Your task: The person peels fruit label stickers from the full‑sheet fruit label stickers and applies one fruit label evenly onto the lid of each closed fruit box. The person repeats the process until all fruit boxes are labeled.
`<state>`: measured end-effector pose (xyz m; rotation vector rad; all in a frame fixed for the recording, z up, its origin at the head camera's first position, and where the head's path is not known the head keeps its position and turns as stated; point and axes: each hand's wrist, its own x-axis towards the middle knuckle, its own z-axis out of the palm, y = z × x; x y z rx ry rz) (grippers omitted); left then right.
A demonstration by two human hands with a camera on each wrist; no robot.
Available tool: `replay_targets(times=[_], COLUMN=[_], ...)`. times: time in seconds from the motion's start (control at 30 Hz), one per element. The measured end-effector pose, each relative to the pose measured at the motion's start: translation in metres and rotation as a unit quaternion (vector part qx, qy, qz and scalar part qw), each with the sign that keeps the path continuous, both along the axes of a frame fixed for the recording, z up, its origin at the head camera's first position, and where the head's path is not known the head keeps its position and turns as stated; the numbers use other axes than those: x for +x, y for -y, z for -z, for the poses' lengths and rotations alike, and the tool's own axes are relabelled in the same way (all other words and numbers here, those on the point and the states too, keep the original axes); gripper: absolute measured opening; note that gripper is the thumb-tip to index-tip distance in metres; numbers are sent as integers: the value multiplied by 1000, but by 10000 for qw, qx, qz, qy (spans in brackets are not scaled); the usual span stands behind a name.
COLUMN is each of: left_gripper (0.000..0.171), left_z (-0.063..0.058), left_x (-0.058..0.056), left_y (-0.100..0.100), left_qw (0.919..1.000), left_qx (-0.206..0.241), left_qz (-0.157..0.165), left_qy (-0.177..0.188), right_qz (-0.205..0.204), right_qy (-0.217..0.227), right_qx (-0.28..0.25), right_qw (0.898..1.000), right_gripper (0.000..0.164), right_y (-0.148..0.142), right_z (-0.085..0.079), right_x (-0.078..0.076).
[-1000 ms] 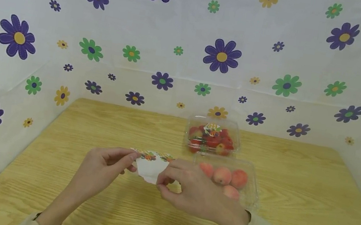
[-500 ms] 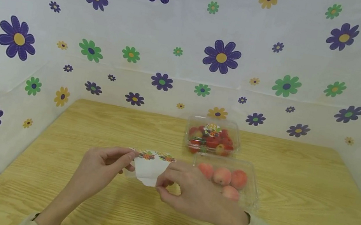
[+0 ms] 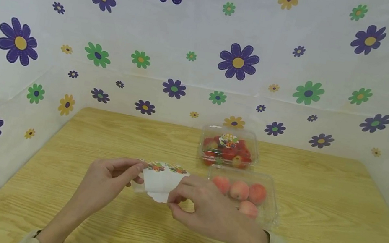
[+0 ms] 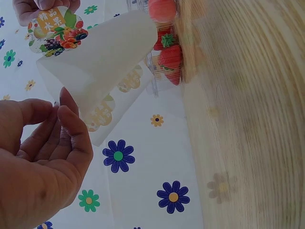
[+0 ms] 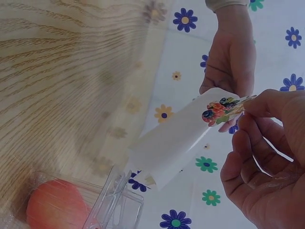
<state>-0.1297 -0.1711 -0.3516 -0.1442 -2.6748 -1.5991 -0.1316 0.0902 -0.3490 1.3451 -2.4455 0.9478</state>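
the left hand pinches one end of the white label sheet between thumb and fingers, and the right hand pinches the fruit sticker at the other end; whether this sticker is fully off the sheet, i cannot tell. the sheet is bent and is held above the middle part of the tabletop, well apart from its back edge. just beside the right hand, toward the tabletop's right edge, stands a clear box with peaches; behind it, near the back edge, is a second clear box with red fruits and a fruit label on its lid
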Motion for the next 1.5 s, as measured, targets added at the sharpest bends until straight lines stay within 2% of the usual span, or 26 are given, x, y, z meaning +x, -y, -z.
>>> replay_targets(times=[0.27,0.43,0.63,0.83,1.5], left_gripper=[31,32,32,33,35], left_z=[0,1,1,1,1], left_x=[0,-1,-1,-1,-3], left_y=[2,2,3,3,5], left_qw=[10000,9999,9999,9998,9997], left_qx=[-64,-86,-129,-145,-194], left_qz=[-54,-57,-77,-107,-110], left_qy=[-2,-33,-22,26,39], right_qz=[133,91,34,13,39], right_qy=[54,-106,23,-147,-308], right_qx=[133,71,80,121,136], right_qw=[9998,9999,10000,9998,9994], right_gripper=[8,8,8,8,9], right_y=[-1,-1,-1,-1,-3], right_z=[0,1,1,2,4], right_x=[3,3,5,5,6])
